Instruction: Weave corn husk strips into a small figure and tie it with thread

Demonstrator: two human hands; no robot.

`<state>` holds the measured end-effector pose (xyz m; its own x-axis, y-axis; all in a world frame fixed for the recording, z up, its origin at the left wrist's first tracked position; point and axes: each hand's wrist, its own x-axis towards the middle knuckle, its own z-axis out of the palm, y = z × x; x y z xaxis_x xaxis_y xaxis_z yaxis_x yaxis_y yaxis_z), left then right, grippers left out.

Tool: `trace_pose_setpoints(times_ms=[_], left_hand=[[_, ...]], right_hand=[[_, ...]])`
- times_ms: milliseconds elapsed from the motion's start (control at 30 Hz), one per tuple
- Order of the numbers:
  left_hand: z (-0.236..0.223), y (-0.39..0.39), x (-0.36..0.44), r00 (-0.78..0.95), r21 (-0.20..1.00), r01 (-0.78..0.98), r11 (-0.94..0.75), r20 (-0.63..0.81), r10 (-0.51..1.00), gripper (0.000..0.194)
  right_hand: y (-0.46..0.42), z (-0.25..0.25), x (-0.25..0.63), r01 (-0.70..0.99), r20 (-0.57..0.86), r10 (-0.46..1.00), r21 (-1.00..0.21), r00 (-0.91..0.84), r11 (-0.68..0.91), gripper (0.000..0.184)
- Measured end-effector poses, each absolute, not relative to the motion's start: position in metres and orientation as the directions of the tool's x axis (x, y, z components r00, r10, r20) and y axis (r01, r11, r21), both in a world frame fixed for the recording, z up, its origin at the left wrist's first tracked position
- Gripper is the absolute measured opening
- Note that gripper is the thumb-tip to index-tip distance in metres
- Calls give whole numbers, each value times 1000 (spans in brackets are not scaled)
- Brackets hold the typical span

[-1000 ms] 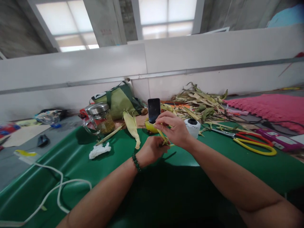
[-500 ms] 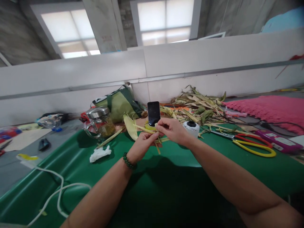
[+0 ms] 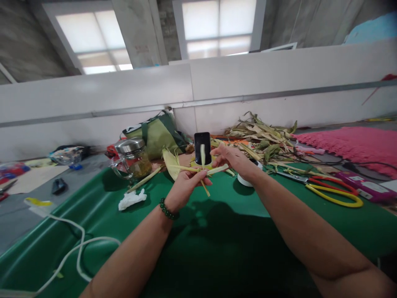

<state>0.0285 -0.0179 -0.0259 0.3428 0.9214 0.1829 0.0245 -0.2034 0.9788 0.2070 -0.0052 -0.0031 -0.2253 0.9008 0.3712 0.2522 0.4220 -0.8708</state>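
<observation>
My left hand [image 3: 185, 185], with a dark green bead bracelet on the wrist, pinches several pale corn husk strips [image 3: 203, 156] where they cross. One strip stands upright, and others stick out left, right and downward. My right hand [image 3: 233, 159] is just above the right-hand strip, its fingers apart and holding nothing I can see. Behind the strips, a smartphone [image 3: 202, 140] leans upright on something yellow. A broad pale husk [image 3: 170, 162] lies beyond my left hand. Partly hidden by my right forearm is a white roll [image 3: 245, 181] with a dark core.
On the green cover [image 3: 229, 256] are a glass jug [image 3: 132, 159], a crumpled tissue [image 3: 132, 199] and large scissors [image 3: 333, 191]. A husk pile [image 3: 259, 132] and a green bag [image 3: 161, 136] lie behind. A white cable [image 3: 81, 248] curls at left; a purple box [image 3: 364, 186] sits right.
My right hand has moved away from my left hand, up and to the right, and its fingers have opened. One strip now stands upright and another points right.
</observation>
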Motion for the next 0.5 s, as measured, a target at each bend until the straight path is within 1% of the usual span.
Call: trace_pose_setpoints(times_ms=[67,133,200,333,400,500], left_hand=[[-25,-17,27,324,970,16,-242,224,919,33],[-25,-15,26,322,962,11,-274,256,911,33],[-26,-12,24,305,955,17,-297,278,911,32],[-25,-10,19,256,942,16,-336,321,912,31],[-23,-11,18,259,952,20,-307,292,921,28],[-19,-14,18,295,984,-28,-176,176,939,27]], right_hand=[[-11,-1,206,354,306,885,-832,-352,428,42],[-13,1,206,412,319,858,-774,-403,481,36],[-13,2,208,406,359,843,-755,-400,515,36],[-9,7,221,369,389,841,-770,-376,521,35],[-6,8,226,362,393,846,-777,-360,515,36],[-3,7,227,352,386,871,-804,-304,479,37]])
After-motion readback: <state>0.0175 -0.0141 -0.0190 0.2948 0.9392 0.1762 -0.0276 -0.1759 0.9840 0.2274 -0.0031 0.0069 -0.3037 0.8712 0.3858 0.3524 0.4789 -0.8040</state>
